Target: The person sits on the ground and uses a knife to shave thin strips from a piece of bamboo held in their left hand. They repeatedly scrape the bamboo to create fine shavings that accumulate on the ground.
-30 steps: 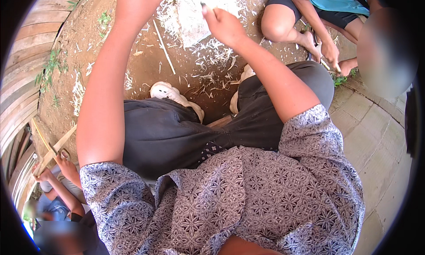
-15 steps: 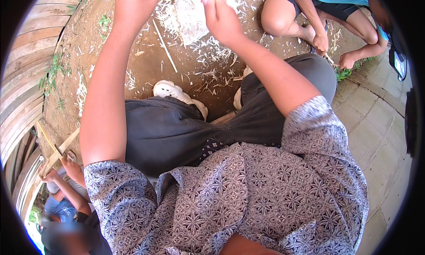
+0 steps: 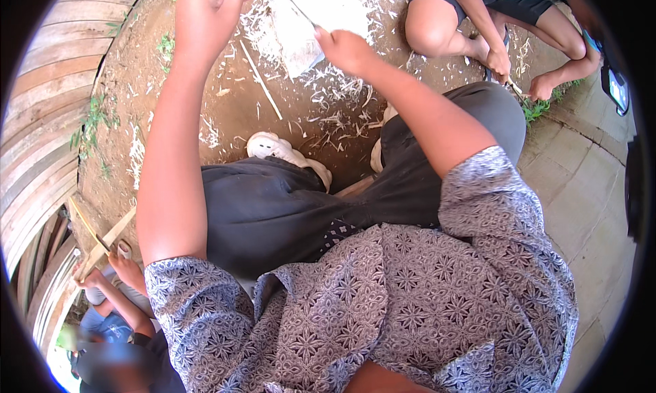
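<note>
Both my forearms reach up to the top edge of the view. My right hand is closed around a slim knife, whose narrow blade slants up and left out of the picture. My left hand is at the upper edge with its fingers curled together; what they pinch is cut off and washed out by glare. Beneath the hands lies a bright white sheet on the dirt, with pale wood shavings scattered around it.
A thin pale stick lies on the ground by my white shoe. At upper right a person crouches, handling a small piece. At lower left another person works a blade on a wooden strip. Planks line the left.
The knife in my right hand has swung from pointing upward to slanting up-left, showing more blade. My left hand's curled fingers show more fully. The whole view has shifted slightly.
</note>
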Tool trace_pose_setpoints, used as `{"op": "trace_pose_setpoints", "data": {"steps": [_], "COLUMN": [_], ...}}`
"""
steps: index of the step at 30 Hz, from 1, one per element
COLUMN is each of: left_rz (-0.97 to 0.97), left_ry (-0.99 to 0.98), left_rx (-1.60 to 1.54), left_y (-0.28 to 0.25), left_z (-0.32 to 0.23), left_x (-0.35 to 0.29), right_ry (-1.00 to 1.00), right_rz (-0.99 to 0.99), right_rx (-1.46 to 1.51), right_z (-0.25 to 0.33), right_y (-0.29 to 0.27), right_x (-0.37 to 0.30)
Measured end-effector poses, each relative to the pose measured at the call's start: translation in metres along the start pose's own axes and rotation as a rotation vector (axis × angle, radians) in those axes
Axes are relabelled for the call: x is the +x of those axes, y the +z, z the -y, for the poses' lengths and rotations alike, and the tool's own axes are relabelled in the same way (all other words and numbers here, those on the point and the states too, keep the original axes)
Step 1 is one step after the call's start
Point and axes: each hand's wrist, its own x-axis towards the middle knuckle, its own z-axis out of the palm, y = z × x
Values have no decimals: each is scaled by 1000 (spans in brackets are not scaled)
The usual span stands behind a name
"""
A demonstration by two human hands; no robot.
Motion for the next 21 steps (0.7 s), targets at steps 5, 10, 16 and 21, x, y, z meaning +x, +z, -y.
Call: {"op": "trace_pose_setpoints", "data": {"steps": [5,10,16,21], "left_rz": [-7,-90,-151,-196], "left_ry": [-7,-85,-9,-37], "left_rx": [72,34,248,218], "left_y": [-1,1,-1,1], "left_z": [-1,-3,-2,-4], "left_x": [-2,-1,-2,-2], "right_ry": [-326,60,-482,-18], "right_rz": [-377,-35,-425,-66], "right_rx": [492,-31,571,106], "right_z": [5,1,7,19], "right_y": [2,6,2,7], "right_x": [-4,-3,-7,-22]}}
